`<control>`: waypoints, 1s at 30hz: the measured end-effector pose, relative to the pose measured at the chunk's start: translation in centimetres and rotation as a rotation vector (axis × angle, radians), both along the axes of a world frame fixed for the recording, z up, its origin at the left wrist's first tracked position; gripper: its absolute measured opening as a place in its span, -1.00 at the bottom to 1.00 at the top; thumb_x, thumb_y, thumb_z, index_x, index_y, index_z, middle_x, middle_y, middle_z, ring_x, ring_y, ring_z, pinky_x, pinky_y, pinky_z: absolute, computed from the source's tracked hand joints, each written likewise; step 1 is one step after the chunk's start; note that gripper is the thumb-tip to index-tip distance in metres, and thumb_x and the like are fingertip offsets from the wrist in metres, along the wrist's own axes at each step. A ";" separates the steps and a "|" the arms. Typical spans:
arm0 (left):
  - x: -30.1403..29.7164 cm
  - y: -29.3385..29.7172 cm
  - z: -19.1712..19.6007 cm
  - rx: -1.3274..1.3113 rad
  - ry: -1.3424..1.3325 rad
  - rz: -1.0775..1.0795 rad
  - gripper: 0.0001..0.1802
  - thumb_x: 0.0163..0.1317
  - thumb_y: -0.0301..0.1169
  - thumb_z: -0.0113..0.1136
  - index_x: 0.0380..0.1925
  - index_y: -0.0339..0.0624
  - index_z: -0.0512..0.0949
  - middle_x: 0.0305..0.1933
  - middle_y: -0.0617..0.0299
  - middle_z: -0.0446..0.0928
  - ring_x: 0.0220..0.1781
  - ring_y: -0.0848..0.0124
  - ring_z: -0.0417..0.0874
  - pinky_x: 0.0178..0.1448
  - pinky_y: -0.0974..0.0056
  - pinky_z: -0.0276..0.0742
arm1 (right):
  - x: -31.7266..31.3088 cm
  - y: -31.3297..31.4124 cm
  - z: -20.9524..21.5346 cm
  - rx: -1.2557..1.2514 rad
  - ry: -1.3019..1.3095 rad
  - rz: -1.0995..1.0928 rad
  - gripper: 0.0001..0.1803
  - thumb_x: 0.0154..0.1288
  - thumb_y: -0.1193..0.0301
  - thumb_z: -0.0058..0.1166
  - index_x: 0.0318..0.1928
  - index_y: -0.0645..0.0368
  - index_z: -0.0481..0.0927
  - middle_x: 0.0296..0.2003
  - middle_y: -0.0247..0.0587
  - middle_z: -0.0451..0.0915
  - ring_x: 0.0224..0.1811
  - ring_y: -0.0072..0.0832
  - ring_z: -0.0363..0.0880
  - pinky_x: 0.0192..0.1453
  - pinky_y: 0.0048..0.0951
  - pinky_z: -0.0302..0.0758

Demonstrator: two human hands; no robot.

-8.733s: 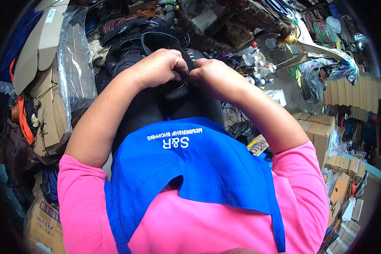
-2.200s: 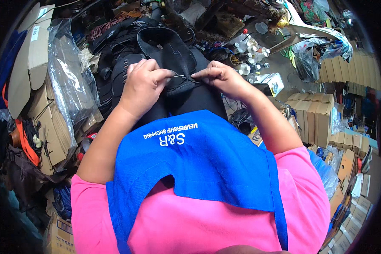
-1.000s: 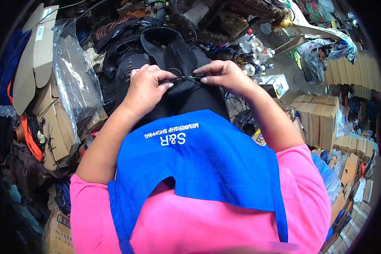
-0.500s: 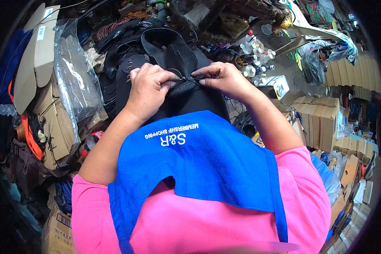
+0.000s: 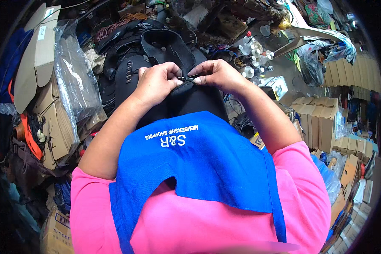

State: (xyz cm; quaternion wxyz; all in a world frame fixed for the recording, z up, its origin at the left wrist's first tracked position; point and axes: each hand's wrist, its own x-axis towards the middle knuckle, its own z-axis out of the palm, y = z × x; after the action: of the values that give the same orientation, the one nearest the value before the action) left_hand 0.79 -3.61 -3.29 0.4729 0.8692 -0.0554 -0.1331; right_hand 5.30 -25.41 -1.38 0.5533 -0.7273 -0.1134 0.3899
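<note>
A black leather piece point(image 5: 167, 47), curved like a shoe upper, rests over my dark-trousered lap. At its near edge, both hands meet in fingertip pinches. My left hand point(image 5: 158, 82) has thumb and forefinger closed at the left side of the edge, beside a small glint of something thin. Close by on the right, my right hand point(image 5: 220, 77) pinches the same edge, with a thin dark sliver between thumb and forefinger. Whether these slivers are needles or thread is too small to tell. A blue apron point(image 5: 211, 156) covers my front below the hands.
Clear plastic bottles point(image 5: 254, 53) and a white-and-blue can point(image 5: 275, 86) stand to the right. Stacked cardboard pieces point(image 5: 315, 122) lie farther right. On the left are cardboard sheets point(image 5: 44, 59) and clear plastic wrap point(image 5: 74, 70). Coiled reddish cord point(image 5: 114, 29) lies at the back.
My left hand has shifted slightly right and its fingers have curled in more. The thin loop beside its fingertips no longer shows. My right fingers have moved a little left, still at the leather edge.
</note>
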 end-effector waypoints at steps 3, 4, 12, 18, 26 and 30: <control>0.1 -0.5 0.8 -0.051 0.038 -0.065 -0.84 0.02 -0.44 0.32 -0.35 -0.15 0.62 -0.43 0.28 0.63 -0.32 0.45 0.63 -0.05 0.28 0.42 | 0.8 0.0 0.3 -0.082 -0.015 0.075 -0.77 0.15 0.47 0.28 -0.15 0.21 0.66 -0.31 -0.42 0.65 -0.28 -0.72 0.53 -0.14 -0.59 0.47; 0.0 -0.6 1.2 -0.052 0.038 -0.065 -0.84 0.02 -0.44 0.32 -0.35 -0.15 0.62 -0.43 0.28 0.63 -0.32 0.45 0.63 -0.05 0.28 0.42 | 0.7 0.1 0.6 -0.082 -0.014 0.075 -0.77 0.15 0.47 0.28 -0.15 0.21 0.66 -0.31 -0.42 0.65 -0.28 -0.72 0.53 -0.14 -0.59 0.47; 0.1 1.3 2.8 0.292 -0.420 -0.304 -0.90 0.03 -0.42 0.26 -0.41 -0.10 0.58 -0.39 0.22 0.57 -0.18 0.19 0.53 -0.04 0.11 0.33 | 0.1 -0.6 0.6 -0.115 -0.607 0.161 -0.79 0.11 0.36 0.30 -0.36 0.24 0.61 -0.46 -0.38 0.55 -0.32 -0.63 0.50 -0.15 -0.51 0.44; -1.4 1.6 2.7 0.316 -0.365 -0.250 -0.88 0.10 -0.48 0.19 -0.33 -0.16 0.51 -0.37 0.09 0.54 -0.19 0.11 0.53 -0.08 0.08 0.39 | -0.2 -2.0 0.6 0.050 -0.151 0.002 -0.82 0.18 0.38 0.27 -0.29 0.20 0.59 -0.33 -0.38 0.46 -0.21 -0.64 0.41 -0.10 -0.54 0.40; -0.3 0.5 2.3 0.155 -0.103 -0.245 -0.87 0.19 -0.48 0.09 -0.26 -0.27 0.47 -0.34 -0.11 0.55 -0.22 -0.02 0.59 -0.12 0.09 0.49 | -1.0 -4.0 1.5 -0.128 -0.348 0.157 -0.81 0.19 0.37 0.24 -0.37 0.23 0.54 -0.32 -0.35 0.46 -0.18 -0.59 0.43 -0.12 -0.53 0.39; -0.2 0.3 2.5 0.240 -0.219 -0.367 -0.86 0.18 -0.49 0.04 -0.26 -0.27 0.46 -0.35 -0.10 0.56 -0.20 -0.05 0.58 -0.12 0.03 0.48 | 1.5 -3.9 3.5 -0.207 -0.629 0.021 -0.82 0.21 0.39 0.19 -0.35 0.25 0.53 -0.35 -0.31 0.46 -0.23 -0.57 0.47 -0.17 -0.52 0.42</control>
State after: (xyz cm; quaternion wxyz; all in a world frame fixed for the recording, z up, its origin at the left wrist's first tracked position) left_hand 0.55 -3.27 -0.83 0.3255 0.9038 -0.2472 -0.1272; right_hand 6.81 -29.36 2.13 0.4105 -0.8631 -0.2460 0.1615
